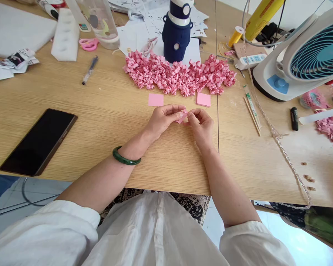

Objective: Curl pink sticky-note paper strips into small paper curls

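My left hand (166,117) pinches a small piece of pink paper (181,119) between thumb and fingers, above the wooden table. From the other side my right hand (201,123) has its thumb and fingertips closed on the same paper's edge. How the paper is folded is partly hidden by the fingers. Just beyond my hands lie a flat pink paper rectangle (155,99) on the left and a small stack of pink paper (203,99) on the right. Behind them stretches a long heap of curled pink paper pieces (177,77).
A navy bottle (177,35) stands behind the heap. A phone (39,142), a pen (90,70) and pink scissors (89,44) lie leftward. On the right are wooden sticks (252,116), a black marker (294,118), a braided cord (284,147) and a white fan (299,59).
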Available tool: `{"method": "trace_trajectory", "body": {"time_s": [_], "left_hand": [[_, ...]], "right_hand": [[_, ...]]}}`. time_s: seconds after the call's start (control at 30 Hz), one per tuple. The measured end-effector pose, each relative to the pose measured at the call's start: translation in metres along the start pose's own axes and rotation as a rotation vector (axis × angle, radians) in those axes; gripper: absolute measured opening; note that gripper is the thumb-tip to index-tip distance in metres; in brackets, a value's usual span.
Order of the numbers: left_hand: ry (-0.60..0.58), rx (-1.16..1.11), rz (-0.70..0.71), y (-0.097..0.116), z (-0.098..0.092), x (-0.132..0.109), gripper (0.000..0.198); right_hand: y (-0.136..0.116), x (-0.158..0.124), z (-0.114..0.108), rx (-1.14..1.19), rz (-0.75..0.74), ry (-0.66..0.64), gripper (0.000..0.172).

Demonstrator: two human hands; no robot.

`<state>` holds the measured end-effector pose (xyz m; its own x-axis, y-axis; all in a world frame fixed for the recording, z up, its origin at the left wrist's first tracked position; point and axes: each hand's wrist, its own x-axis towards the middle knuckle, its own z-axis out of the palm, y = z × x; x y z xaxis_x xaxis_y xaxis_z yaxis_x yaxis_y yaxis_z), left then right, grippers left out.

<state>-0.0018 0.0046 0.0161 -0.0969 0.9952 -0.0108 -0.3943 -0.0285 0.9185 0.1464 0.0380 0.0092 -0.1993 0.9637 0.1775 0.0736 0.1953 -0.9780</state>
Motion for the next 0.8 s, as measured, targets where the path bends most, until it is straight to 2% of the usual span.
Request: {"method": "trace_trajectory", "body": {"time_s": [0.2,0.63,0.8], "left_hand": [[0.019,-0.006,-0.005,-0.0019,-0.0006,0.0008,0.037],[0.1,0.059,0.017,-0.0002,0.0021,0.0009,0.022],[0.099,0.08,0.03,0.0018,0.0029,0.0002,0.023]], "right_hand": [[-0.0003,-0.0005,0.0021,0.123,0.025,-0.035,0.025],[0.0025,0.0006,0.0018,0.146,0.03,-0.059,0.032],[0.0039,0.0017,0.0009,0.207,0.072,-0.066,0.035]]}}
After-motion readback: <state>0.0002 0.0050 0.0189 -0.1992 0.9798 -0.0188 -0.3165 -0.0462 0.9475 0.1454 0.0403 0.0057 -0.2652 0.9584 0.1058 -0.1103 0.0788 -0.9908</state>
